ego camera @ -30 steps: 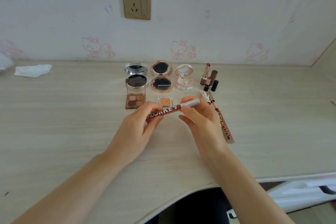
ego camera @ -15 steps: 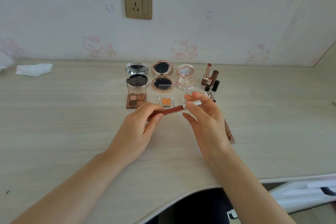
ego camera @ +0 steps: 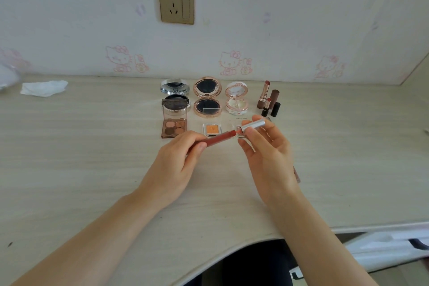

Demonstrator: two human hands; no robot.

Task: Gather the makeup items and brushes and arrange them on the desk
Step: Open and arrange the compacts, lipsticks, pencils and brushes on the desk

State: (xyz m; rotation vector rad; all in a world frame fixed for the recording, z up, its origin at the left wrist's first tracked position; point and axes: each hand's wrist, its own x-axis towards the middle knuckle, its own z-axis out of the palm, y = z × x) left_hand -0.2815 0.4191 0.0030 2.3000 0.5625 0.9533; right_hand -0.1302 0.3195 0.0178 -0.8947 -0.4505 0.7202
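My left hand (ego camera: 176, 160) grips the red tube of a lip gloss (ego camera: 220, 137) above the middle of the desk. My right hand (ego camera: 269, 158) pinches its silver cap (ego camera: 251, 126), which sits slightly apart from the tube. Behind them stand three open round compacts: a silver one (ego camera: 174, 87), a rose-gold one (ego camera: 207, 96) and a white one (ego camera: 236, 98). A brown eyeshadow palette (ego camera: 174, 126) and a small orange pan (ego camera: 211, 129) lie in front. Open lipsticks (ego camera: 267, 100) stand at the right. Another gloss tube (ego camera: 297, 175) is mostly hidden behind my right hand.
A crumpled white tissue (ego camera: 44, 88) lies at the far left of the desk (ego camera: 92, 158). The wall with a socket (ego camera: 176, 0) runs along the back. The desk's curved front edge is near my body, with a white drawer unit (ego camera: 383, 246) at lower right.
The cap has come slightly away from the red tube as my right hand turned and pulled it to the right. Both hands have lifted a little toward the compacts.
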